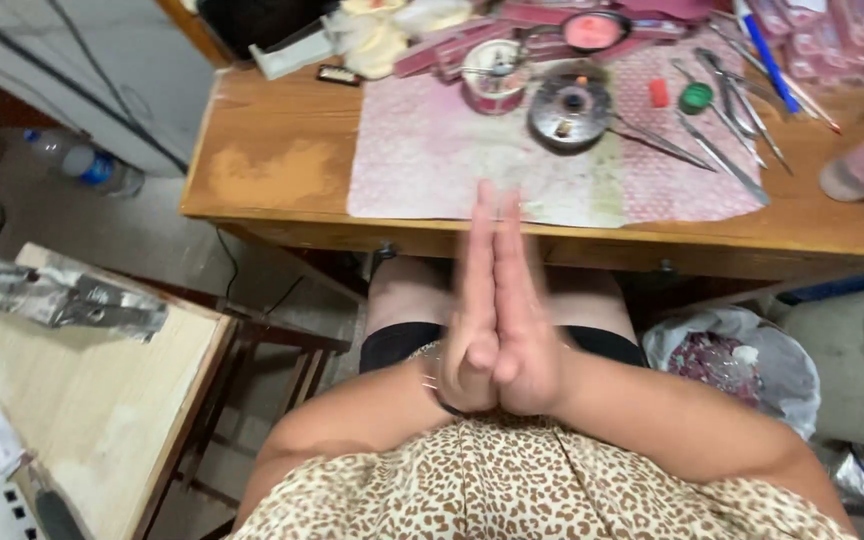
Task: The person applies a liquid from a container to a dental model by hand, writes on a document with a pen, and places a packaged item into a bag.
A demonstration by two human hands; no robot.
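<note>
Leopard-print top (512,490), then pressed-together hands (497,320) before cluttered wooden desk (272,165).

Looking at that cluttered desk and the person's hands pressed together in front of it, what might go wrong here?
The left hand and right hand are pressed palm to palm above the lap, holding nothing. Risks lie ahead on the wooden desk: thin metal tools lie loose and overlapping on the pink mat, so a careless reach might catch a pointed end. A round dish and small tin sit close together and might get knocked over.
</note>
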